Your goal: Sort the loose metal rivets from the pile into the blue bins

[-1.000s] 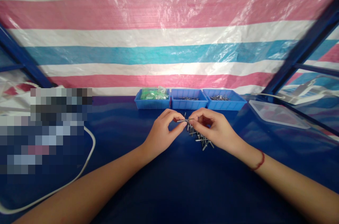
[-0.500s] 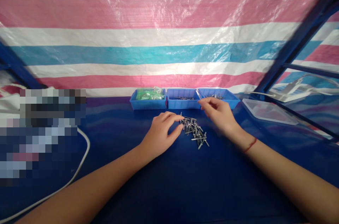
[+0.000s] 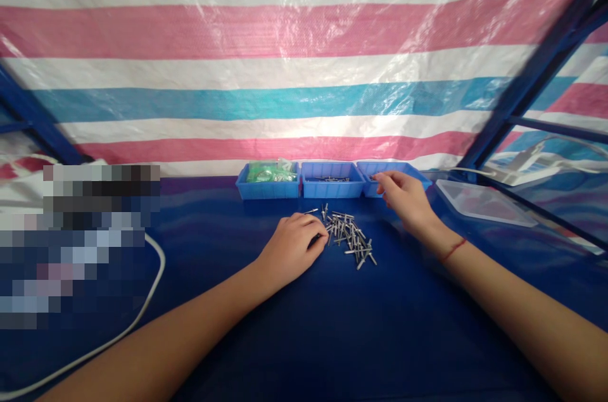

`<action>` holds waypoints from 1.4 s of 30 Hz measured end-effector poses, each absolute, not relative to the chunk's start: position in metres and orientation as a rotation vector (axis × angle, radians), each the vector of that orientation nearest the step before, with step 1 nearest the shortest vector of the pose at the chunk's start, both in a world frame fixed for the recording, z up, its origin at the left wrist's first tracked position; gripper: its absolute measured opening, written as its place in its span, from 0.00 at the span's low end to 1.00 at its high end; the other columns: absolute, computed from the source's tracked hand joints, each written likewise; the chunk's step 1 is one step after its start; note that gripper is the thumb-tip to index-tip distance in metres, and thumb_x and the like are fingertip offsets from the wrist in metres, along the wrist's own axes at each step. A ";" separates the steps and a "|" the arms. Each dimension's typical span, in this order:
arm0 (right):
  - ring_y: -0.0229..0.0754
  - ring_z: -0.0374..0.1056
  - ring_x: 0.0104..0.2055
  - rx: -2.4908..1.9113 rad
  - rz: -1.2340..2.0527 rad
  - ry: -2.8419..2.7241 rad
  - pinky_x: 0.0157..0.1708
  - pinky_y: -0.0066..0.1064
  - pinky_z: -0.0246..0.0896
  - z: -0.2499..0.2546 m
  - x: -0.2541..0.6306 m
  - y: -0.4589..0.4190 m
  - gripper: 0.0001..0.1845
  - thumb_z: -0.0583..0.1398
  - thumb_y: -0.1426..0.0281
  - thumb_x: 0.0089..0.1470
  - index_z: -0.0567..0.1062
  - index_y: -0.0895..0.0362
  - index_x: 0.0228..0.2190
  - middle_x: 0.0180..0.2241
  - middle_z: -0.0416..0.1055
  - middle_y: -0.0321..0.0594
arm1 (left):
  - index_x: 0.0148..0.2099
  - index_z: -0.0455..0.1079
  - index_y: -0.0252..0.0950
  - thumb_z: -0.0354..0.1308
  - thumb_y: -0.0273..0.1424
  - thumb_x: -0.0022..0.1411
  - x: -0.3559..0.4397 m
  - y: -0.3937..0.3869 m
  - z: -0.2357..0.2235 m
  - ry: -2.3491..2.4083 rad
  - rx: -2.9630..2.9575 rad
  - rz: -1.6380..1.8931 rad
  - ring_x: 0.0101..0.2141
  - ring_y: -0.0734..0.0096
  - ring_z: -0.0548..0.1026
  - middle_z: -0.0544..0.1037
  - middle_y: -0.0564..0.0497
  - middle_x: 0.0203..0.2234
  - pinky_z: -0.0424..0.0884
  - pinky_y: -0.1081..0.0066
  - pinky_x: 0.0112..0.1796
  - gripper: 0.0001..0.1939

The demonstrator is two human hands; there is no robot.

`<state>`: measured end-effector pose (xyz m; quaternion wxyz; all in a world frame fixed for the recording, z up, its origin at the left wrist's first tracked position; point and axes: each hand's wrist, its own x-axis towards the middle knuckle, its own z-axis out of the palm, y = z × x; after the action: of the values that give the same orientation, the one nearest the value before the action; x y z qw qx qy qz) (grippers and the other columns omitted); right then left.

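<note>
A loose pile of small metal rivets (image 3: 349,237) lies on the blue table (image 3: 332,326). My left hand (image 3: 294,244) rests on the table at the pile's left edge, its fingers curled with the tips against the nearest rivets; what they pinch is hidden. My right hand (image 3: 403,196) reaches over the near rim of the right blue bin (image 3: 418,175), fingers loosely stretched out and apart, with nothing visible in them. A single rivet (image 3: 311,211) lies apart, just behind my left hand.
Three blue bins stand in a row at the back: the left bin (image 3: 268,187) holds green bags, the middle bin (image 3: 331,187) metal parts. A clear plastic lid (image 3: 479,202) lies to the right, a white cable (image 3: 142,313) curves at the left. A striped tarp hangs behind.
The hands held one rivet between them, then parted. My right hand carried it back to the right bin. My left hand dropped to the pile's edge and curled.
</note>
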<state>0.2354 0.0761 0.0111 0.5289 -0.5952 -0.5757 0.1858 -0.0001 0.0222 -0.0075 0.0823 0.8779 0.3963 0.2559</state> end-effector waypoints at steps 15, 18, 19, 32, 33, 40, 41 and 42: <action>0.36 0.64 0.22 -1.222 0.336 -1.981 0.23 0.28 0.56 0.012 0.193 0.037 0.10 0.54 0.68 0.55 0.73 0.58 0.28 0.21 0.70 0.35 | 0.39 0.74 0.39 0.51 0.34 0.64 -0.015 0.044 -0.008 1.654 2.551 0.689 0.40 0.62 0.71 0.75 0.48 0.38 0.65 0.64 0.41 0.11; 0.36 0.64 0.23 -1.124 0.337 -2.120 0.24 0.27 0.57 0.008 0.188 0.034 0.08 0.54 0.70 0.55 0.73 0.57 0.28 0.25 0.72 0.37 | 0.38 0.72 0.38 0.48 0.32 0.65 -0.012 0.041 -0.008 1.662 2.581 0.683 0.40 0.62 0.71 0.75 0.49 0.37 0.65 0.65 0.38 0.11; 0.35 0.64 0.24 -1.090 0.329 -2.156 0.24 0.27 0.57 0.007 0.187 0.033 0.08 0.55 0.70 0.54 0.73 0.57 0.29 0.27 0.72 0.38 | 0.39 0.72 0.38 0.48 0.32 0.66 -0.011 0.040 -0.008 1.666 2.591 0.693 0.40 0.62 0.71 0.75 0.49 0.37 0.65 0.65 0.38 0.11; 0.35 0.64 0.25 -1.087 0.313 -2.228 0.26 0.28 0.58 0.001 0.182 0.032 0.10 0.54 0.70 0.57 0.74 0.57 0.30 0.29 0.72 0.39 | 0.38 0.72 0.36 0.46 0.32 0.67 -0.013 0.048 -0.011 1.636 2.619 0.627 0.40 0.62 0.71 0.73 0.46 0.37 0.65 0.65 0.39 0.13; 0.36 0.64 0.25 -1.091 0.304 -2.229 0.27 0.28 0.59 0.000 0.182 0.032 0.09 0.55 0.69 0.56 0.74 0.58 0.32 0.30 0.72 0.39 | 0.39 0.71 0.36 0.45 0.31 0.67 -0.013 0.047 -0.011 1.638 2.648 0.619 0.40 0.61 0.71 0.73 0.46 0.38 0.64 0.65 0.38 0.13; 0.39 0.68 0.36 -1.038 0.262 -2.258 0.37 0.31 0.62 0.004 0.182 0.029 0.11 0.53 0.69 0.59 0.75 0.57 0.36 0.35 0.72 0.41 | 0.40 0.65 0.36 0.43 0.29 0.68 -0.006 0.028 -0.003 1.366 2.710 0.897 0.37 0.66 0.71 0.74 0.50 0.35 0.62 0.65 0.39 0.10; 0.39 0.68 0.37 -1.018 0.266 -2.260 0.38 0.31 0.62 0.005 0.183 0.028 0.11 0.52 0.70 0.60 0.75 0.57 0.34 0.35 0.72 0.41 | 0.40 0.65 0.36 0.43 0.29 0.68 -0.005 0.025 -0.002 1.334 2.669 0.944 0.37 0.67 0.72 0.74 0.51 0.34 0.62 0.66 0.39 0.10; 0.39 0.68 0.36 -1.002 0.266 -2.256 0.38 0.30 0.62 0.007 0.183 0.028 0.10 0.53 0.70 0.59 0.75 0.57 0.35 0.35 0.72 0.41 | 0.39 0.65 0.36 0.43 0.29 0.68 -0.004 0.023 -0.001 1.318 2.619 0.983 0.36 0.68 0.72 0.74 0.51 0.34 0.63 0.67 0.38 0.09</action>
<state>0.1832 0.0277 0.0065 0.3236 -0.3820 -0.8597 0.1014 -0.0038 0.0227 -0.0015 0.0248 0.8466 0.4260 0.3180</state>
